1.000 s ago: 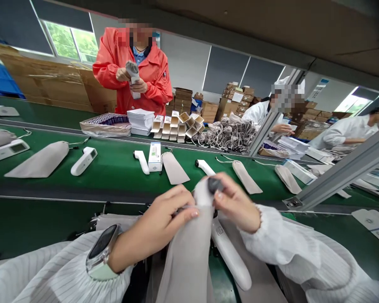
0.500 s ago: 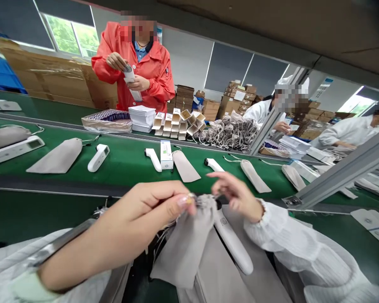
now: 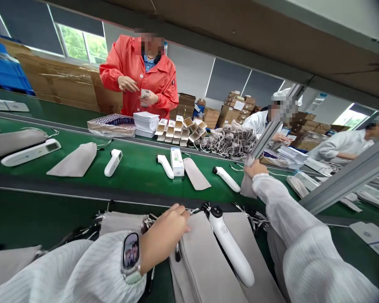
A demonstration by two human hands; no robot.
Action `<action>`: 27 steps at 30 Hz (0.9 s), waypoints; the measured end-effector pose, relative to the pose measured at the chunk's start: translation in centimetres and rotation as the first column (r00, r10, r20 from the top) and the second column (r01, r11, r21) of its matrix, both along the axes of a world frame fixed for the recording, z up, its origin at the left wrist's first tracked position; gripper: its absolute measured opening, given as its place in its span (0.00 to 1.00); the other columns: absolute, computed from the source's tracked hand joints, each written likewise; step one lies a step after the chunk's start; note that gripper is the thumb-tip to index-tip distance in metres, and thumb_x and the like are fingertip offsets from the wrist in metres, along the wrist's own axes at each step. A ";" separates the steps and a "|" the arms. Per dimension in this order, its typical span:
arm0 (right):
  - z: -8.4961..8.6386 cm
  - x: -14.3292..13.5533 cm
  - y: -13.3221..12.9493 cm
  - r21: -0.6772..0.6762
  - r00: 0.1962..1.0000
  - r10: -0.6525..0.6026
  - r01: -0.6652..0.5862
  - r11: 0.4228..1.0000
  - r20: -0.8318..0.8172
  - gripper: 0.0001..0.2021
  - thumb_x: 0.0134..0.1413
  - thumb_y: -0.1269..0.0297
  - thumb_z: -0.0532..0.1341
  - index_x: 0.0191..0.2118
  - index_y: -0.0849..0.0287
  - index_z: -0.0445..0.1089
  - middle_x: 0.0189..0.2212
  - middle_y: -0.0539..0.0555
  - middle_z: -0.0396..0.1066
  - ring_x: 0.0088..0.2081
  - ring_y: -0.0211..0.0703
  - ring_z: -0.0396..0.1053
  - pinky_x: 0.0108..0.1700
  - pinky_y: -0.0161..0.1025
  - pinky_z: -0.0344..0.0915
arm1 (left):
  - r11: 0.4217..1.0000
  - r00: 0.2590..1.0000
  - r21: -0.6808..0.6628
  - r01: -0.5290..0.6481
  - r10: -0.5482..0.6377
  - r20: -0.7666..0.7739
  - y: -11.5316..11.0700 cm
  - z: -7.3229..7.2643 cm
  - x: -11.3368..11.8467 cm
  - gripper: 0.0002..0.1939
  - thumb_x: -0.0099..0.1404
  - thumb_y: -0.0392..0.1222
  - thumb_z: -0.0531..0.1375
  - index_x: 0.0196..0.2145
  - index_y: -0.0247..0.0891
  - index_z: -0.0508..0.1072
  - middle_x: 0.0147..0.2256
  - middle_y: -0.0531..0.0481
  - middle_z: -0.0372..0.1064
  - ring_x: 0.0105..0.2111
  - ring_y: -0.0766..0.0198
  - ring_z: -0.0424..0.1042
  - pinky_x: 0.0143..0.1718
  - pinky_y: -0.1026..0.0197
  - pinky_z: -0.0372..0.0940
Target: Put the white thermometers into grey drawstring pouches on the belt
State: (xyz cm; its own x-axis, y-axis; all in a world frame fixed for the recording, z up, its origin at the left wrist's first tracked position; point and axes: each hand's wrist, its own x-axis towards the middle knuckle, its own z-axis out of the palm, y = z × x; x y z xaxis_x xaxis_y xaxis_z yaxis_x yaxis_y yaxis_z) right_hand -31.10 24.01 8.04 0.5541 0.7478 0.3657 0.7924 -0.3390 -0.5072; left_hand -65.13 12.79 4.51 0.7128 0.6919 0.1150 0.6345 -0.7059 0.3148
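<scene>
My right hand [image 3: 255, 168] reaches out over the green belt, its fingers closed on the upper part of a grey fabric pouch [image 3: 248, 188]. Nearer me, my left hand [image 3: 167, 233] is at the top edge of a stack of grey drawstring pouches [image 3: 208, 248], fingers curled down and pressed together. What they hold, if anything, is hidden. A black cord end [image 3: 177, 253] hangs just below it. On the stack lies a white handheld thermometer [image 3: 232, 248] with a dark tip. Another white thermometer [image 3: 226, 179] rests on the belt left of my right hand.
Along the green belt [image 3: 139, 168] lie more thermometers, pouches and a small white box [image 3: 177, 162]. A slanted metal post [image 3: 344, 172] stands right of my right arm. Across the belt, a person in a red jacket [image 3: 142, 80] handles a small item beside a heap of pouches [image 3: 229, 141].
My right hand has moved forward and right onto the belt, with a pouch in it. My left hand has let go of the raised pouch and lowered to the stack.
</scene>
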 end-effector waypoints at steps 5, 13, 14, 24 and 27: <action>-4.7 -2.7 1.3 -0.163 0.973 0.210 -0.193 0.968 0.092 0.30 0.40 0.60 0.61 0.52 0.61 0.55 0.49 0.66 0.58 0.53 0.61 0.52 0.51 0.57 0.46 | 0.978 0.995 0.204 0.036 -0.016 -0.101 -1.3 -0.2 -0.4 0.09 0.61 0.28 0.49 0.31 0.34 0.67 0.33 0.46 0.63 0.36 0.59 0.61 0.39 0.58 0.56; -3.7 -4.6 -0.9 0.030 0.885 0.464 -0.464 0.885 0.033 0.30 0.50 0.63 0.54 0.58 0.59 0.41 0.51 0.61 0.57 0.48 0.46 0.61 0.48 0.44 0.58 | 0.991 0.994 0.120 0.061 -0.049 -0.102 -0.6 0.6 -0.5 0.11 0.62 0.29 0.46 0.27 0.35 0.65 0.30 0.47 0.64 0.33 0.60 0.62 0.39 0.56 0.55; -3.3 -4.8 -2.7 0.217 0.850 0.524 -0.521 0.826 0.046 0.31 0.51 0.62 0.53 0.58 0.57 0.38 0.53 0.60 0.53 0.48 0.46 0.61 0.48 0.45 0.59 | 0.995 0.995 0.067 0.077 -0.072 -0.071 -0.4 0.8 -0.6 0.11 0.62 0.31 0.47 0.26 0.35 0.65 0.29 0.48 0.64 0.32 0.61 0.62 0.39 0.57 0.55; -4.2 -6.6 -12.4 0.638 0.573 0.811 -0.582 0.504 -0.118 0.15 0.48 0.67 0.58 0.42 0.53 0.54 0.40 0.54 0.58 0.38 0.45 0.68 0.39 0.50 0.65 | 0.924 0.968 -0.360 0.128 -0.037 0.249 -0.5 5.0 -0.9 0.11 0.65 0.44 0.43 0.29 0.40 0.60 0.28 0.56 0.60 0.30 0.67 0.61 0.30 0.68 0.55; -2.3 -6.8 -11.9 0.745 0.636 0.769 -0.480 0.463 -0.069 0.17 0.48 0.65 0.58 0.42 0.51 0.51 0.40 0.54 0.58 0.39 0.46 0.68 0.40 0.51 0.65 | 0.922 0.954 -0.348 0.170 -0.065 0.293 -0.6 4.7 -1.0 0.10 0.63 0.46 0.46 0.31 0.41 0.63 0.29 0.56 0.62 0.28 0.67 0.62 0.29 0.68 0.55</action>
State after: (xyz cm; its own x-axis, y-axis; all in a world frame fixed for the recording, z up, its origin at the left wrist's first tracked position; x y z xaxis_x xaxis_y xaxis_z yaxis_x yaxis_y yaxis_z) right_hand -37.93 12.13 5.74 0.2143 0.6116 0.7616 0.3596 0.6755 -0.6437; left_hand -66.15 12.15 9.16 0.7689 0.6355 0.0704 0.4073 -0.5717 0.7122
